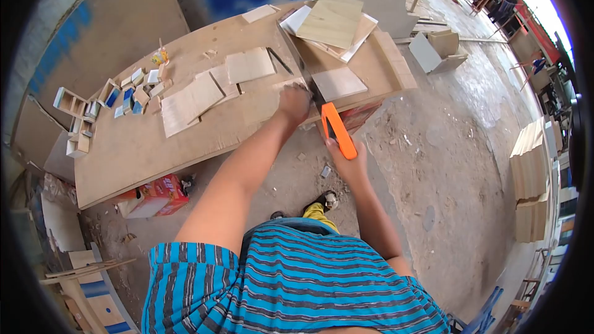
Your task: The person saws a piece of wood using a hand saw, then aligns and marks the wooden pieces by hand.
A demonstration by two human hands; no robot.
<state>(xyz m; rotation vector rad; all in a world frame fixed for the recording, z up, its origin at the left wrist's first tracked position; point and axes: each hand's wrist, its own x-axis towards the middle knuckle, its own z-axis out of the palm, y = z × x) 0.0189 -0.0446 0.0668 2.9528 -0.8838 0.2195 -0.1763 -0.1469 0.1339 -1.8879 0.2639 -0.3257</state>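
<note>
My right hand (348,159) is wrapped round the orange handle of a handsaw (338,130) at the table's front edge. The saw's dark blade runs away from me, over the edge and onto the tabletop. Just left of the blade, my left hand (294,104) is closed on a small thin board (286,85), mostly covered by the hand. Further left lie thin plywood pieces (192,102) and another flat piece (249,65). To the right of the blade rests a pale rectangular panel (339,83).
A stack of square panels (331,20) sits at the table's far right. Small wooden boxes and blocks (139,94) cluster on the left. Below the table is a red carton (162,196). Stacked boards (530,179) stand at the right, and a wooden box (436,52) is on the floor.
</note>
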